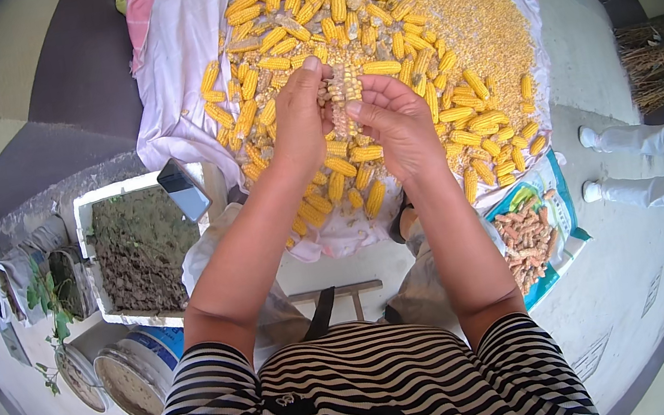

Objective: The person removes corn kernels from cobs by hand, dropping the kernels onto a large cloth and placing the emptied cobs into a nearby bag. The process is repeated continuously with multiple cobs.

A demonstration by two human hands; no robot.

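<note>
Between my two hands is a partly shelled corn cob [346, 98], held upright, with rows of pale kernels and bare pinkish patches. My left hand [299, 121] grips its left side, thumb pointing up. A pale bit shows inside that grasp; whether it is a separate piece I cannot tell. From the right, my right hand [402, 121] pinches the same cob, thumb across its front and fingers behind. Below and around both hands lie many yellow ears of corn [339, 167]. Loose shelled kernels [464, 10] spread over the far right of the pale cloth [184, 94].
At left stands a white foam box [91, 271] of soil, a smartphone [184, 190] resting on its edge. Buckets [132, 382] and a climbing plant [53, 297] are beyond. At right, a sack [569, 222] bears stripped cobs [529, 238]. Another person's legs [654, 143] stand farther right.
</note>
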